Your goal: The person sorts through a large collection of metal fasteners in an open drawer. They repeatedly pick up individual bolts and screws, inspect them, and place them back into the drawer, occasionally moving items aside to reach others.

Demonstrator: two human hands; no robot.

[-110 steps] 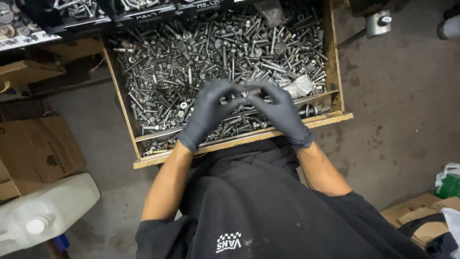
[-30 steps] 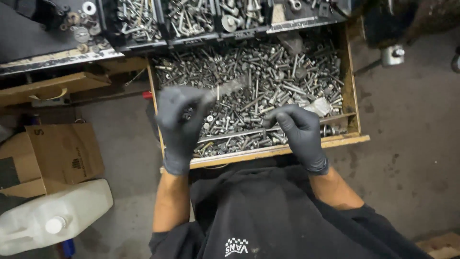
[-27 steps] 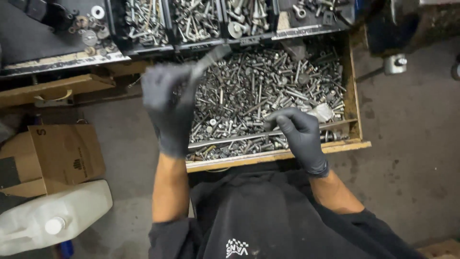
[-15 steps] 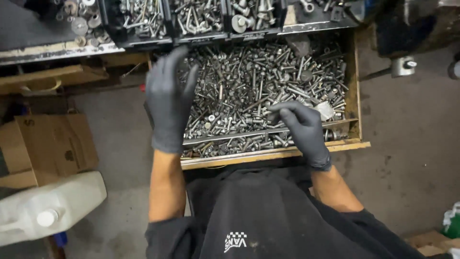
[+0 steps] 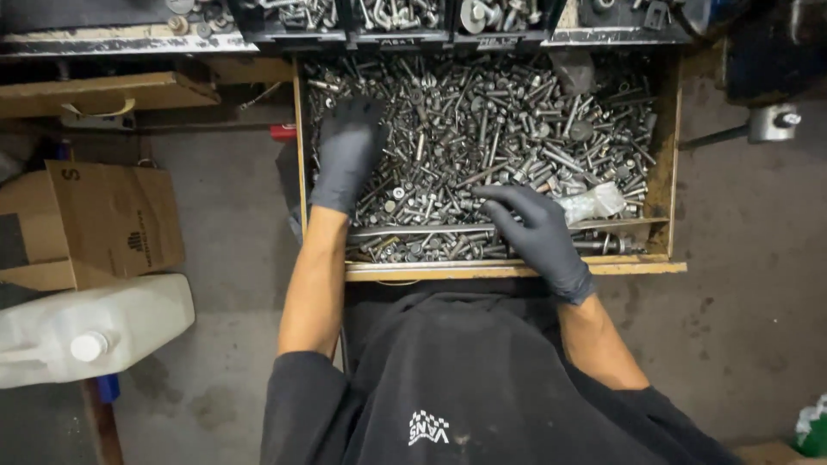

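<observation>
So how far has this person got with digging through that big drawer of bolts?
Little looks finished: the wooden drawer is heaped with mixed bolts, while the small bins above already hold some hardware. In hand: the left hand lies flat on the pile, seemingly holding nothing, and the right hand reaches onto the bolts near the front divider. Nearly the whole heap looks left.

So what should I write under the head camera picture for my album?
Two gloved hands, left hand and right hand, dig through a wooden drawer full of bolts.
</observation>
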